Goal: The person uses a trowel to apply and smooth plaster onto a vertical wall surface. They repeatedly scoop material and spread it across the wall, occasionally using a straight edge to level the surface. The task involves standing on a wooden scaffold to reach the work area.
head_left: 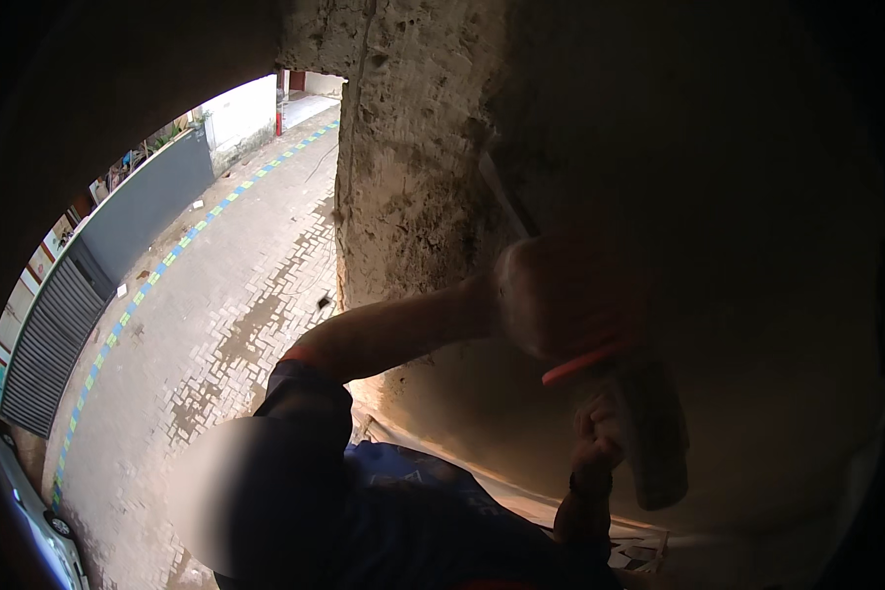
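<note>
While left hand (553, 295) clasps chisel (509, 197) toward stained wall (413, 187), right hand (598, 433) clenched at dark hammer (656, 433). Off-centre blow in dim light could glance past red guard (588, 364), striking left hand.

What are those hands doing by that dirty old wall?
The person's left hand is wrapped around a thin tool, with a red piece just below the fist. The tool's tip is by the stained wall; I can't tell if it touches. The right hand is curled and seems to grip a dark, chunky thing, perhaps a hammer, but it's too dim to be sure.
</note>
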Available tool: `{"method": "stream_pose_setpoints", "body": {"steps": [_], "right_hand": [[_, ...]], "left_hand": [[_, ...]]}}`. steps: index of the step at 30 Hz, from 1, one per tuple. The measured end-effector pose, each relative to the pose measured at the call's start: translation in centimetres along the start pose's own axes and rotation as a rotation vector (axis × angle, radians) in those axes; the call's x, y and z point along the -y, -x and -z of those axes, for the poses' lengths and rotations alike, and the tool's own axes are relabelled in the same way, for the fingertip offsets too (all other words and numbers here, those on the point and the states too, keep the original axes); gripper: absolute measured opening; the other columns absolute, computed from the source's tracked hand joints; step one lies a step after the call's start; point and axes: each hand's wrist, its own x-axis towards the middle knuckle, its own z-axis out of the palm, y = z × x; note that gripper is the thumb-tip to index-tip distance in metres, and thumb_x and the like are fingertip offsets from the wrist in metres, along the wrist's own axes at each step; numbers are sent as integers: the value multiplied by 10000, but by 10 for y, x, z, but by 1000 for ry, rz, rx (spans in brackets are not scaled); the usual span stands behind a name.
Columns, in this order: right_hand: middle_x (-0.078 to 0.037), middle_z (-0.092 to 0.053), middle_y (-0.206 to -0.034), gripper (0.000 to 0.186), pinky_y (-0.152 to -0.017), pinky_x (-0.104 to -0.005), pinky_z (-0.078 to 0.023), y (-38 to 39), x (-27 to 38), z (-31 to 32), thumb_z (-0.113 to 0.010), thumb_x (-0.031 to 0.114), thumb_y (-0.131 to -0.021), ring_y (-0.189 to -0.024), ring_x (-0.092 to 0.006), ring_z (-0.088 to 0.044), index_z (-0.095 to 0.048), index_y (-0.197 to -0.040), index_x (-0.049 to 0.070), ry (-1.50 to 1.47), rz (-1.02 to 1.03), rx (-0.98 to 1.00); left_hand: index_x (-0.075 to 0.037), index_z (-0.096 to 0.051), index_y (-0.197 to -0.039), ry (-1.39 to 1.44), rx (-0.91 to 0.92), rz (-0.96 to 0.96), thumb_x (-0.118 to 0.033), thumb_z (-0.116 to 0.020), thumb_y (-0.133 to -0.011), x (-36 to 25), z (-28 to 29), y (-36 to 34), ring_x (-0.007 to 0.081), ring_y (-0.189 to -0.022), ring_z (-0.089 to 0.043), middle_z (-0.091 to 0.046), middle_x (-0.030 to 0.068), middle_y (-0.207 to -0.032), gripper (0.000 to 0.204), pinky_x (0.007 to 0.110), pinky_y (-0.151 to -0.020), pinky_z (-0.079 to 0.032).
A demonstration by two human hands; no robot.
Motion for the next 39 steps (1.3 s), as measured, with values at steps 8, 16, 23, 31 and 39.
{"method": "stream_pose_setpoints", "body": {"steps": [8,16,23,31,39], "right_hand": [[-28,-394,-626,512,-463,-254,-299,9,28,3,-607,568,-773,-541,-135,-377,-528,-862,70,-68,102,46],[-45,-429,-607,468,-496,-310,-362,-12,57,1,-616,517,-773,-525,-153,-393,-503,-798,64,-238,411,1],[-48,-427,-644,450,-491,-297,-291,-14,38,-19,-595,494,-800,-535,-139,-368,-490,-796,57,-262,393,91],[-73,-437,-682,371,-489,-306,-291,-20,72,-6,-569,431,-817,-588,-170,-380,-531,-851,63,-421,453,54],[-46,-416,-637,415,-445,-242,-297,-13,-25,12,-545,479,-810,-507,-125,-369,-482,-845,70,239,35,84]], "left_hand": [[-150,-606,-670,33,-76,-27,-323,-704,-641,-17,-30,20,136,-536,-544,-520,-17,-618,201,254,-443,-444],[-143,-605,-673,-19,17,-20,-338,-686,-570,-3,-20,8,133,-485,-486,-494,-38,-594,235,259,-447,-397],[-165,-600,-660,49,-76,73,-306,-700,-581,-6,-24,10,136,-491,-488,-473,-37,-583,189,269,-419,-392],[-167,-651,-711,20,62,54,-346,-702,-556,-1,-20,8,155,-516,-544,-542,-40,-621,242,293,-450,-438],[-179,-587,-628,29,-44,60,-257,-714,-616,-1,-20,-3,129,-489,-489,-461,-51,-565,150,258,-413,-394]]}}
